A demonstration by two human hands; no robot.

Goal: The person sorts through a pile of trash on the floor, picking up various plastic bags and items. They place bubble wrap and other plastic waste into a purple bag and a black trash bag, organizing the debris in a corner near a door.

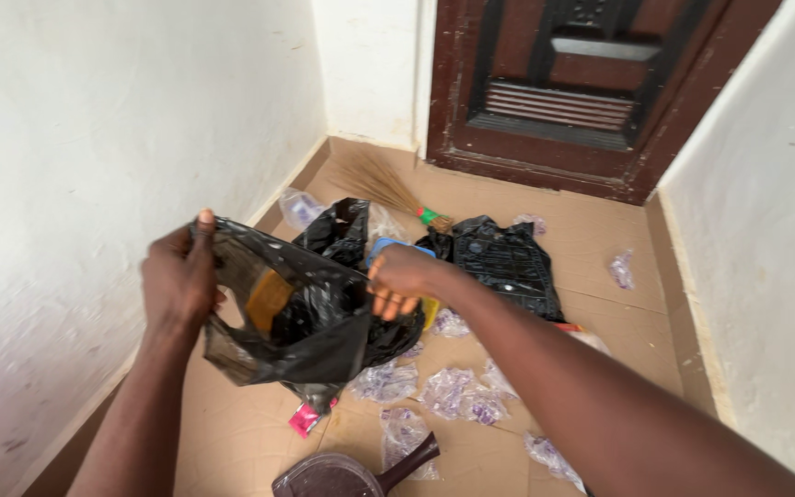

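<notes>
My left hand point(177, 276) grips the rim of a black plastic bag point(310, 322) and holds it up and open above the floor. Brown and yellow scraps show through the bag's thin wall. At the bag's mouth, my right hand point(402, 278) is closed on a blue and yellow piece of litter point(396, 247). A pink wrapper point(304, 419) pokes out under the bag.
Several crumpled clear sachets point(448, 391) lie on the tan tiled floor. A flat black bag point(508, 262) and a straw broom point(384, 184) lie nearer the dark wooden door point(581, 83). A dark dustpan point(351, 474) sits at the bottom. White walls close in on both sides.
</notes>
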